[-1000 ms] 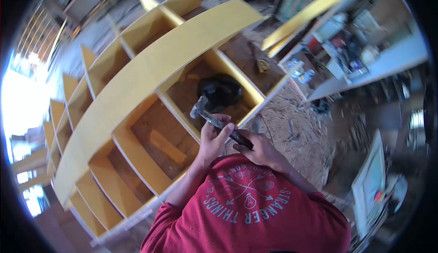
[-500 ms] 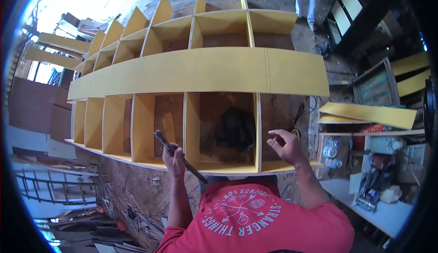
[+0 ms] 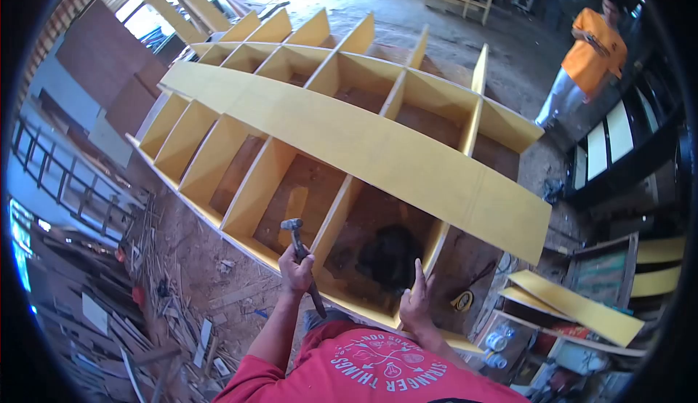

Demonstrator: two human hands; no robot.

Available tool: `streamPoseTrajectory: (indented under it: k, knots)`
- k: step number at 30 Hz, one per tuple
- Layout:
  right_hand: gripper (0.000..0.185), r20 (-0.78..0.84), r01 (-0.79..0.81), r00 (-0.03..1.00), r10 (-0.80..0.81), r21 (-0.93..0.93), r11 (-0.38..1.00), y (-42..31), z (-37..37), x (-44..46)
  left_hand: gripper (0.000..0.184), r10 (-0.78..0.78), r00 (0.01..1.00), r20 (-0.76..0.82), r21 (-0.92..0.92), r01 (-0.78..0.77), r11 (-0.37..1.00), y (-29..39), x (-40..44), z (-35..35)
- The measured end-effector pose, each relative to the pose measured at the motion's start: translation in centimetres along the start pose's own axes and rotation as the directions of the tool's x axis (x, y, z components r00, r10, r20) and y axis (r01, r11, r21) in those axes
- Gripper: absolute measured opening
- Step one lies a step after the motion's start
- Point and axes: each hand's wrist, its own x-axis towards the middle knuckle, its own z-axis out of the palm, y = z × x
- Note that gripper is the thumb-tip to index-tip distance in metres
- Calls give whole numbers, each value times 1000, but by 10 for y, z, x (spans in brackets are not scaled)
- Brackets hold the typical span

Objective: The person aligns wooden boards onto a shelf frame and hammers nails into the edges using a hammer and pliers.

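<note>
My left hand [image 3: 296,272] is wrapped round the handle of a hammer [image 3: 292,226], whose metal head points up and away from me. It is held over the near edge of a large yellow wooden shelf frame [image 3: 243,185] that has several square compartments. My right hand [image 3: 416,300], fingers stretched out and nothing in it, is beside a divider [image 3: 436,247] of the compartment in front of me; whether it touches the wood I cannot tell. A long yellow board [image 3: 349,145] lies lengthwise across the middle of the frame. A dark shadow falls inside the near compartment.
A person in an orange shirt [image 3: 592,50] stands at the far right. Yellow boards [image 3: 574,305] and plastic bottles [image 3: 496,341] lie at right. A yellow tape measure [image 3: 462,301] is on the floor beyond my right hand. Wood scraps [image 3: 196,330] litter the left floor.
My view has turned, so the frame now slants down to the right and the person in orange shows more fully. My right hand has moved left, closer to the divider. The hammer stays in my left hand.
</note>
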Motion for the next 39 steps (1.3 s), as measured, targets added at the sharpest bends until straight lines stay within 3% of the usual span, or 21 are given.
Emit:
streamPoseTrajectory:
  k: [11, 17, 19, 20, 23, 26, 29, 32, 35, 37, 39]
  knots:
    - [72, -40, -20, 999, 15, -115, 993, -15, 8, 5, 18, 17, 1000, 5, 31, -17, 999, 8, 1, -6]
    - [68, -104, -122, 989, 104, -182, 976, -22, 15, 2, 20, 36, 994, 108, 135, -51, 990, 14, 2, -21]
    - [64, -154, -182, 976, 151, -207, 961, -24, 20, -1, 19, 73, 976, 207, 56, -86, 995, 23, 3, -32]
    - [57, -237, -148, 967, 89, -241, 959, -28, 26, -3, 17, 93, 958, 271, 24, -104, 994, 23, 5, -39]
    - [44, -371, -295, 910, 187, -259, 920, -29, 45, -5, 19, 287, 881, 377, -89, -274, 958, 3, 8, -49]
    - [37, -595, -272, 802, -51, -440, 856, -66, 86, -9, 21, 316, 808, 498, -257, -211, 943, -20, 9, -54]
    - [33, -569, -172, 822, -24, -288, 942, -108, 108, -18, 21, 259, 730, 632, -446, 69, 893, -21, 11, -79]
    - [25, -370, 38, 928, -33, 7, 999, -167, 140, -23, 19, 242, 760, 603, -416, 41, 908, -17, 8, -115]
    - [20, -204, 228, 962, -183, 223, 948, -199, 185, -25, 19, 95, 785, 613, -435, 235, 869, -18, 3, -157]
    - [17, 40, 114, 990, -137, 350, 930, -219, 209, -30, 17, 109, 814, 571, -345, 117, 931, -43, 4, -186]
    - [15, 213, 107, 952, -218, 437, 893, -224, 232, -25, 23, 16, 870, 493, -133, 57, 990, -48, -5, -235]
